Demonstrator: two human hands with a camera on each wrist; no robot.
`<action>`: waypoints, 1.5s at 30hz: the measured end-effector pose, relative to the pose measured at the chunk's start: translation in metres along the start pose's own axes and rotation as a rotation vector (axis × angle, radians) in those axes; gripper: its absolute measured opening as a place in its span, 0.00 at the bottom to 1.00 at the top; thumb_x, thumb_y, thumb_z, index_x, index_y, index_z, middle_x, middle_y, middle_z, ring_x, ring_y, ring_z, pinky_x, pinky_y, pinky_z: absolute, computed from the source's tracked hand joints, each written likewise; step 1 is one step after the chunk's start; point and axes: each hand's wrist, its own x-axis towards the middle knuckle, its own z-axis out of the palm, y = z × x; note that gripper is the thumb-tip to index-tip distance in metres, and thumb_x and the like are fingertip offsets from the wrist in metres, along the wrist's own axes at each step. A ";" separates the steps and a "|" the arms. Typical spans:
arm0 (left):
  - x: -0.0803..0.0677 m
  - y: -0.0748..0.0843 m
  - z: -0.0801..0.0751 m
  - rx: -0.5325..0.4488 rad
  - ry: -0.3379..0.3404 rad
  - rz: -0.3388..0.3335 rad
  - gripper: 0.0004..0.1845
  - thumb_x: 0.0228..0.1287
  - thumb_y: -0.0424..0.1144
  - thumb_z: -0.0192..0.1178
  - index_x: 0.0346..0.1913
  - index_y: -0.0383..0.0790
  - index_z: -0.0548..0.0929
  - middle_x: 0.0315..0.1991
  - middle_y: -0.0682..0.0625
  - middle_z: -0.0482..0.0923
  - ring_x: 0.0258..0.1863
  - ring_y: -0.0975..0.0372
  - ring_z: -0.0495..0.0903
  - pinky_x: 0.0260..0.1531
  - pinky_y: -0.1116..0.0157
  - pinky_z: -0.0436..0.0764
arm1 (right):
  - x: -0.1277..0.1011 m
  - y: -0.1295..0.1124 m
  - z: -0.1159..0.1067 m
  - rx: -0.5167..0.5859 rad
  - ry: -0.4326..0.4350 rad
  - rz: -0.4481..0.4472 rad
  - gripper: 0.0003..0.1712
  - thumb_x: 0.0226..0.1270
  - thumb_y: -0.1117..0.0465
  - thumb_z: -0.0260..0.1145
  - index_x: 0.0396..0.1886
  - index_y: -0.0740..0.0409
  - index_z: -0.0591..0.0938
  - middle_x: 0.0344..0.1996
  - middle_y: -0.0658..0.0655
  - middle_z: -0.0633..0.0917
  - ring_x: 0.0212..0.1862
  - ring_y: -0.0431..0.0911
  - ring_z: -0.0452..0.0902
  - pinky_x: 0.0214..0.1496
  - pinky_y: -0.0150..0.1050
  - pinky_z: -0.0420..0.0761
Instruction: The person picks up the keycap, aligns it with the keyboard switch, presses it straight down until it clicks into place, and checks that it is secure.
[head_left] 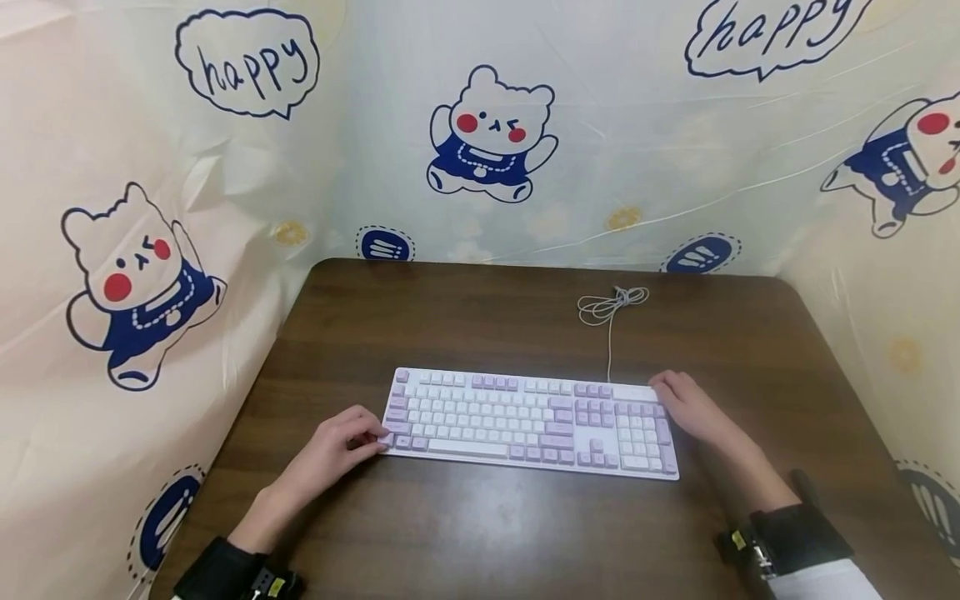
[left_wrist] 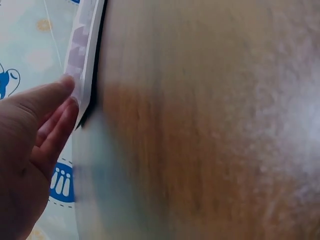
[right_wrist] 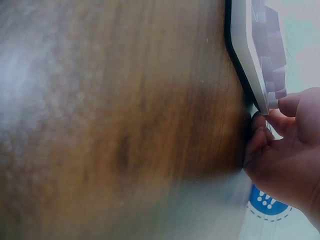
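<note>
Fingers [left_wrist: 55, 125] of the left hand [head_left: 335, 450] lie straight and together against the near left corner of the white-and-purple keyboard [head_left: 525, 421], which sits flat mid-table [head_left: 480, 533], its cable [head_left: 609, 310] coiled behind. Right hand [head_left: 690, 410] curls its fingers around the keyboard's right edge.

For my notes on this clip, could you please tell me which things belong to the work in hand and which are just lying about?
In hand: keyboard, left hand, right hand.
Lying about: coiled cable, table, bear-print sheet.
</note>
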 end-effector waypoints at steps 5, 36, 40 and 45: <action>0.003 0.004 -0.002 0.061 -0.037 0.018 0.15 0.52 0.26 0.79 0.36 0.47 0.87 0.37 0.58 0.78 0.34 0.69 0.77 0.35 0.69 0.81 | 0.000 -0.002 0.000 -0.001 -0.002 0.003 0.21 0.85 0.58 0.48 0.54 0.72 0.79 0.51 0.71 0.79 0.54 0.63 0.75 0.56 0.61 0.73; 0.016 0.004 -0.008 0.203 -0.260 0.076 0.11 0.61 0.30 0.74 0.39 0.48 0.84 0.32 0.62 0.68 0.30 0.71 0.68 0.31 0.73 0.72 | 0.002 -0.003 -0.009 0.015 -0.063 0.037 0.22 0.86 0.56 0.48 0.58 0.71 0.77 0.53 0.70 0.78 0.55 0.63 0.74 0.56 0.60 0.74; 0.012 0.007 -0.007 0.240 -0.275 0.119 0.10 0.63 0.30 0.73 0.37 0.44 0.82 0.31 0.60 0.68 0.29 0.70 0.68 0.30 0.72 0.72 | 0.004 -0.005 -0.010 0.010 -0.072 0.025 0.22 0.86 0.55 0.48 0.58 0.70 0.77 0.53 0.69 0.78 0.55 0.62 0.74 0.56 0.59 0.74; 0.010 0.012 -0.008 0.263 -0.221 0.128 0.12 0.59 0.28 0.75 0.36 0.45 0.82 0.31 0.60 0.69 0.29 0.70 0.67 0.30 0.72 0.72 | 0.002 -0.005 -0.009 0.013 -0.053 0.019 0.21 0.85 0.56 0.49 0.57 0.70 0.78 0.52 0.69 0.79 0.55 0.63 0.75 0.56 0.60 0.74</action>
